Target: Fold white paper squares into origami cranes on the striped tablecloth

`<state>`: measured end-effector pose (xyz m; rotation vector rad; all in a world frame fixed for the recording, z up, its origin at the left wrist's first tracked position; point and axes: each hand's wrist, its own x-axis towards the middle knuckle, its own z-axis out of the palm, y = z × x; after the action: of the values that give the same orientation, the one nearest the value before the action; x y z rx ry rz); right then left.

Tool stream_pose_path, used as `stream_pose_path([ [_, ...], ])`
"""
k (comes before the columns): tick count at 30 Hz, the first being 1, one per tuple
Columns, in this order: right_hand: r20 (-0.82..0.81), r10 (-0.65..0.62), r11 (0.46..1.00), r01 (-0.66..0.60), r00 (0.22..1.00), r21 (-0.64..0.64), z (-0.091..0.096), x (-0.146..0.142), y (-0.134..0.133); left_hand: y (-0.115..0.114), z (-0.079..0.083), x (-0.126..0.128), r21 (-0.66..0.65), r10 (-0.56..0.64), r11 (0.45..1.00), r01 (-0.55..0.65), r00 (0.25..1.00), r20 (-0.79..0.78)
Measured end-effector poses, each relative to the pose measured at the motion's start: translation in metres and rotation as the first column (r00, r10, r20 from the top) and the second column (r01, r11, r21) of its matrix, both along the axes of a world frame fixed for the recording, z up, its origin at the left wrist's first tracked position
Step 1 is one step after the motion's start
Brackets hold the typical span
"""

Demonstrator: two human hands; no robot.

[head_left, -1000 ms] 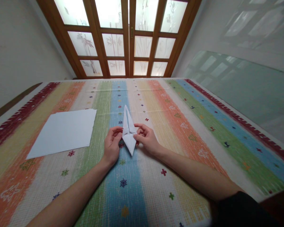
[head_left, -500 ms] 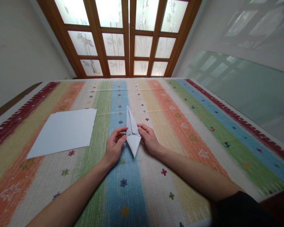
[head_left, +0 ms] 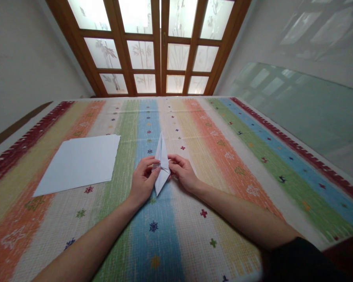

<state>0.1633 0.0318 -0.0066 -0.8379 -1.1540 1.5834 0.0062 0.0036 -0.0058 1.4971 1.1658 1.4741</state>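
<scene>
1 head-worn view, forward and down over both hands (head_left: 142,181)

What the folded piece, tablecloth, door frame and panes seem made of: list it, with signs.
Folded piece: apparently paper, matt white, sharply creased.
Tablecloth: probably woven fabric, matt, with a coarse thread-like texture; fibre unclear.
Door frame: likely wood, brown, slight sheen.
Panes: seemingly frosted glass, letting light through hazily; plastic is possible.

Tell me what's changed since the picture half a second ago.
The folded paper has turned: its near tip swung left and its far tip shifted slightly right. The left hand moved slightly right, its thumb now over the paper's left side. The right hand stays by its right edge, and the flat white sheets lie unmoved.
</scene>
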Motion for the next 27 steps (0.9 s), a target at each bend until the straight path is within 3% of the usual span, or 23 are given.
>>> stream_pose_path([
  [6,0.018,-0.002,1.0,0.001,1.0,0.013,0.003,0.001,-0.001,-0.001,0.0,-0.003,0.121,0.059,0.992,-0.033,0.973,-0.223],
  [13,0.064,0.006,0.998,-0.009,0.998,0.056,0.003,0.0,-0.002,-0.007,-0.009,0.0,0.175,0.072,0.984,-0.033,0.973,-0.22],
  [20,0.133,-0.041,0.992,0.025,0.99,0.121,0.004,0.0,-0.004,-0.008,0.005,-0.003,0.278,0.128,0.96,-0.033,0.934,-0.332],
  [27,0.224,-0.032,0.978,-0.015,0.974,0.207,0.003,-0.001,-0.01,-0.005,0.009,-0.001,0.344,0.271,0.926,-0.154,0.907,-0.322],
])
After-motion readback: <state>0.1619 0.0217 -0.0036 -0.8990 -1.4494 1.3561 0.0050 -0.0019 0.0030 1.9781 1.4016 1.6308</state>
